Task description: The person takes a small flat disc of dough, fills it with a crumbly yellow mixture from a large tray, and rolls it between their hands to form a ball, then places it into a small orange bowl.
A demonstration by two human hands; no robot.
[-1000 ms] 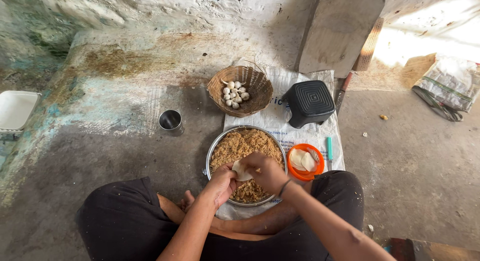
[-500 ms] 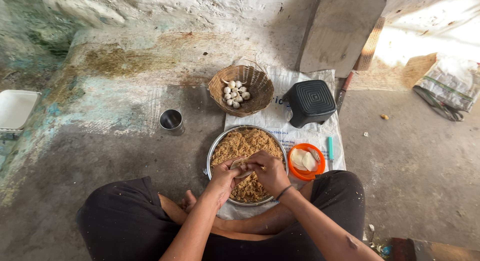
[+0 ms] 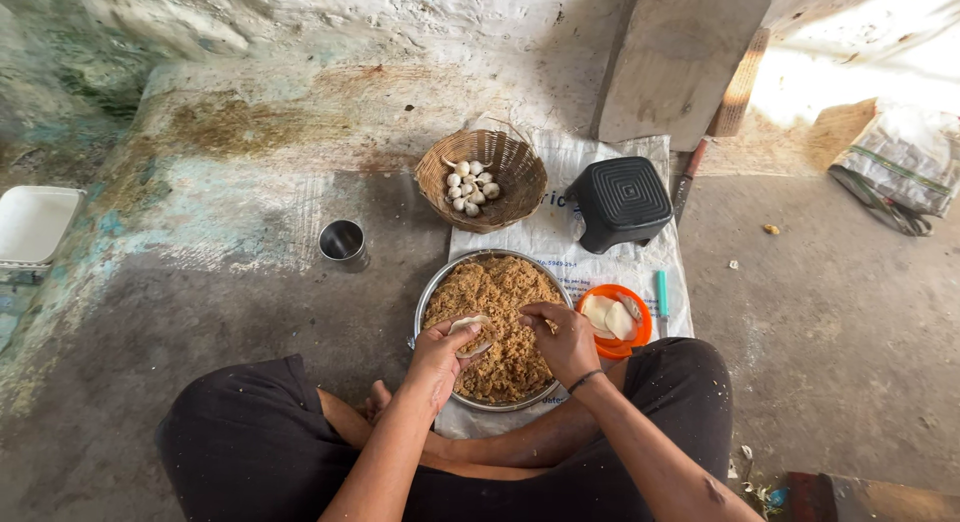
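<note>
Lower centre of frame: my left hand [image 3: 440, 354] cups a small pale dough wrapper [image 3: 469, 329] over the steel bowl [image 3: 424, 300] of brown crumbly filling [image 3: 497, 292]. My right hand [image 3: 562, 340], fingers pinched narrow, hovers just beside it above the filling. Right of the bowl: orange dish [image 3: 637, 343] of wrappers. Above: wicker basket [image 3: 508, 162] of white pieces; steel cup [image 3: 342, 241] at left.

A white printed sack [image 3: 560, 237] lies flat under the dishes; another bundled white sack [image 3: 895, 162] sits far right.
</note>
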